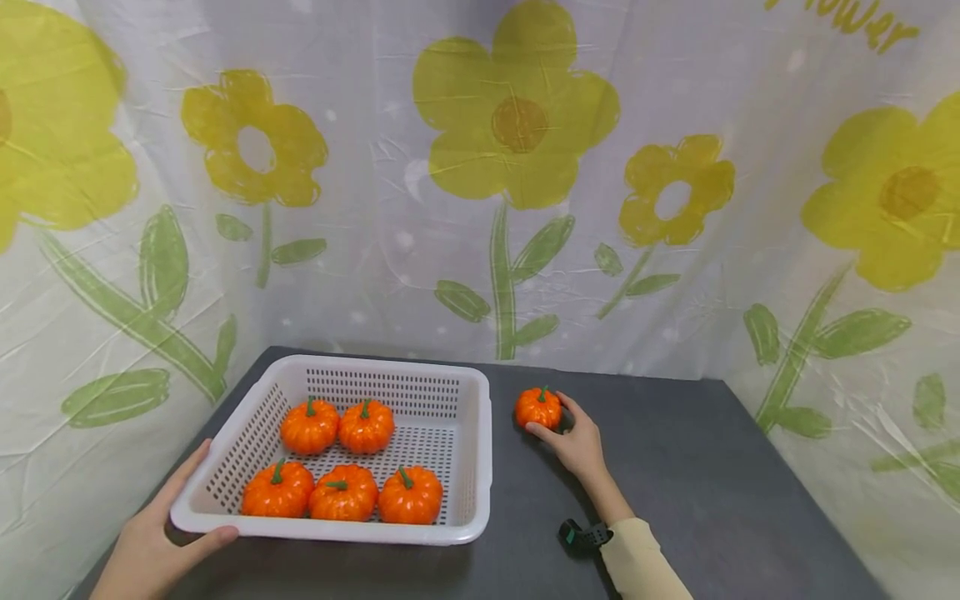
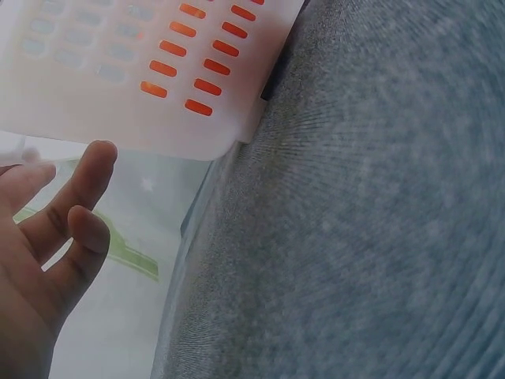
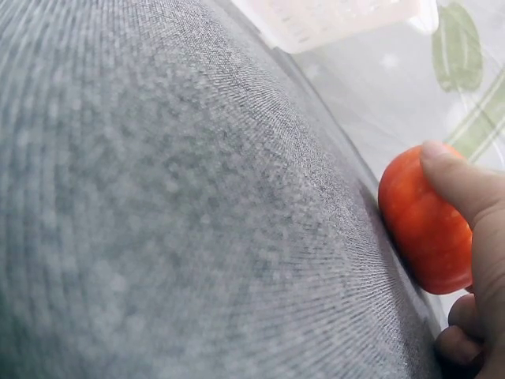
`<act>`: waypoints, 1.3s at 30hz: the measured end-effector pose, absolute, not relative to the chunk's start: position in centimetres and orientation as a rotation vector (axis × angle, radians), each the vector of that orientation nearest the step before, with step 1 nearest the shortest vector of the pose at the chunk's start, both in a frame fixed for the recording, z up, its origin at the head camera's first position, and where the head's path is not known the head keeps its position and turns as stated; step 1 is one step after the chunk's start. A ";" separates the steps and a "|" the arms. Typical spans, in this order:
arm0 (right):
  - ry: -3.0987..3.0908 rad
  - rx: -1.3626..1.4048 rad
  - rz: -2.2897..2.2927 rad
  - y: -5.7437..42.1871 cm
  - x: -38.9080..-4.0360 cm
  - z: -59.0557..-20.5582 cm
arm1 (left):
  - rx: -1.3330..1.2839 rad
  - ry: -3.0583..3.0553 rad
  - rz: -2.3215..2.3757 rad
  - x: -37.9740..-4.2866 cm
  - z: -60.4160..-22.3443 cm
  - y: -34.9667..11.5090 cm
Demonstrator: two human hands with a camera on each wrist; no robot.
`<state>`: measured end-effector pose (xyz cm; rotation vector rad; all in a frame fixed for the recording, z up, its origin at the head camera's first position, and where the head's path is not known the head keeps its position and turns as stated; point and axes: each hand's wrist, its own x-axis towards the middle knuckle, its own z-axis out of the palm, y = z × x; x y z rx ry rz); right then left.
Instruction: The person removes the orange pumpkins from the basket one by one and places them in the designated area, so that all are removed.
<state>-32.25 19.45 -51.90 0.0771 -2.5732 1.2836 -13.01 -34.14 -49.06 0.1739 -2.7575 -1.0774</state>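
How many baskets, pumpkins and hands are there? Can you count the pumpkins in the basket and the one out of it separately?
White plastic basket: 1
Orange pumpkins in it: 5
Orange pumpkin outside it, in the fingers of the right hand: 1
Hands, that one and the left hand: 2
Total: 9

A bare right hand [image 3: 491,257] grips a rounded, glossy orange-red pumpkin [image 3: 422,225] next to a grey, finely ribbed surface [image 3: 197,197]. Above, part of a white, perforated plastic basket [image 3: 339,20] shows before a pale sheet [image 3: 379,91] printed with green leaves [image 3: 458,51].
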 end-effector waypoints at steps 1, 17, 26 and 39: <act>-2.571 0.076 1.285 19.4 -32.2 -51.9 | 0.174 -2.756 -1.073 -13.0 -49.1 -34.1; -2.514 0.055 1.329 19.6 -32.1 -52.0 | 0.190 -2.758 -1.095 -12.8 -48.8 -33.9; -2.449 0.096 1.371 19.7 -31.9 -51.0 | 0.173 -2.728 -1.061 -12.8 -48.9 -33.8; -2.435 0.147 1.424 18.9 -31.3 -49.4 | 0.111 -2.639 -1.089 -12.4 -49.2 -33.8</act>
